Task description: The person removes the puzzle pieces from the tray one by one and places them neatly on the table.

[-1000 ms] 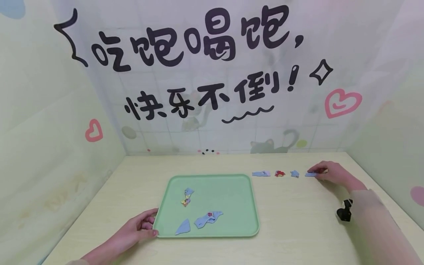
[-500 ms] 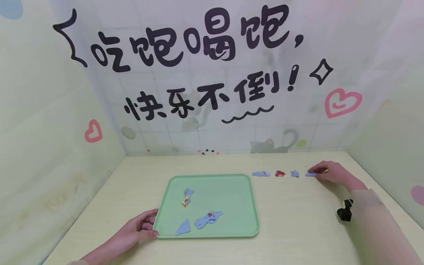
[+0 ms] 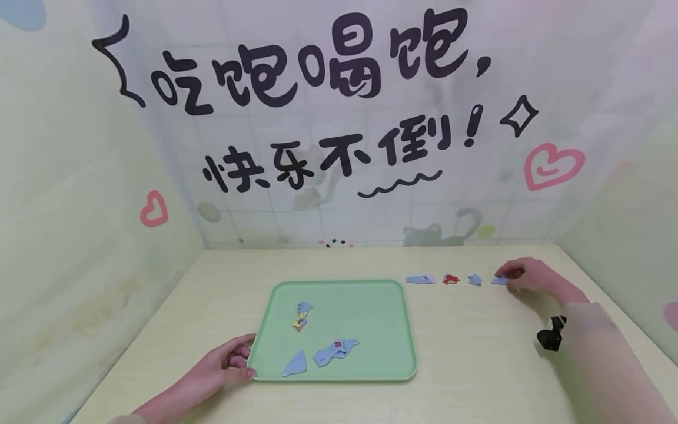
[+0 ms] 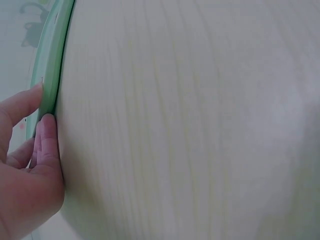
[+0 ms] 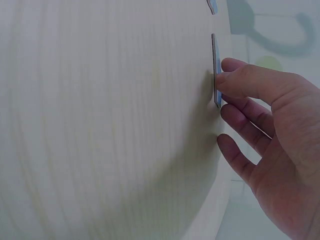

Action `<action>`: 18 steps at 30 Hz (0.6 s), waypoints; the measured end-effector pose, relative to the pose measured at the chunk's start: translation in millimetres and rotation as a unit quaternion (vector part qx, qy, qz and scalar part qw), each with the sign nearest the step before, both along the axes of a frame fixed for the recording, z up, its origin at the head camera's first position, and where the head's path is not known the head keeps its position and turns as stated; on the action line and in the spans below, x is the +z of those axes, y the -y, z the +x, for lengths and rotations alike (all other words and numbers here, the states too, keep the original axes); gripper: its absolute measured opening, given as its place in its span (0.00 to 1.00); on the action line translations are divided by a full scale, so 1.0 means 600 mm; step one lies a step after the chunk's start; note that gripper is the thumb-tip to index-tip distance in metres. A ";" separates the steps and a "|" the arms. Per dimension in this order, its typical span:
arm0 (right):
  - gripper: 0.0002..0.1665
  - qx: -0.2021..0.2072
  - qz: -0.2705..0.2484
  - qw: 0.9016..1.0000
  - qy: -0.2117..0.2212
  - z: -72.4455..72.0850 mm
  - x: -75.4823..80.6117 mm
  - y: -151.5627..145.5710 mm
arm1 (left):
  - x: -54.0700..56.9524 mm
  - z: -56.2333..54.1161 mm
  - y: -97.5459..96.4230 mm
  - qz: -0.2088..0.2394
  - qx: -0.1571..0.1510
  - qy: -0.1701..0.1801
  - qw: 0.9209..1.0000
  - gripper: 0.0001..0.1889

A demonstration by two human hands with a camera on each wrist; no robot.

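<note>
little has moved — the head view has only shifted slightly. the left hand (image 3: 222,360) grips the green tray (image 3: 360,312) by its edge, fingers partly hidden. beyond both hands, dark writing (image 3: 354,50) reads "吃饱喝饱,快乐不倒!". the right hand (image 3: 537,280) pinches and partly covers the rightmost blue piece (image 3: 500,281) — near its wrist, a sleeve (image 3: 598,330) cuts off a black object (image 3: 548,340).

My left hand (image 3: 225,360) grips at the head view's lower left, fingers (image 4: 48,142) curled; my right hand (image 3: 534,278) pinches at centre right, forearm (image 3: 606,350) slanting down rightward.
</note>
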State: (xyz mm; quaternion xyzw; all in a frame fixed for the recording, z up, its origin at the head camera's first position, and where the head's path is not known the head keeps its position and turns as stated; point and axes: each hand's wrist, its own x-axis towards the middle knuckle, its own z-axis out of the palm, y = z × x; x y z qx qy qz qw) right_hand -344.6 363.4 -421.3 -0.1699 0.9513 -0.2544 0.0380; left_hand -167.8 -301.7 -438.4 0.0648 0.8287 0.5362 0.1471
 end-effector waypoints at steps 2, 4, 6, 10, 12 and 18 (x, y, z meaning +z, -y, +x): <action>0.18 -0.007 0.002 1.000 0.000 -0.004 0.005 0.006 | 0.000 -0.002 0.000 0.001 -0.001 0.001 1.000 0.44; 0.18 -0.012 0.005 1.000 -0.010 -0.007 0.009 0.017 | -0.001 -0.003 0.000 0.002 0.000 0.002 1.000 0.44; 0.19 -0.011 0.004 1.000 -0.023 -0.011 0.013 0.030 | -0.002 -0.003 0.000 0.002 0.001 0.003 1.000 0.44; 0.19 0.012 -0.003 0.998 -0.061 -0.021 0.020 0.065 | -0.001 -0.003 -0.001 -0.004 0.004 0.005 1.000 0.45; 0.19 0.029 -0.009 0.997 -0.077 -0.026 0.026 0.086 | 0.000 -0.003 -0.001 -0.006 0.005 0.006 1.000 0.45; 0.20 0.068 -0.029 0.992 -0.101 -0.035 0.052 0.153 | 0.000 -0.001 -0.001 -0.004 0.002 0.007 1.000 0.44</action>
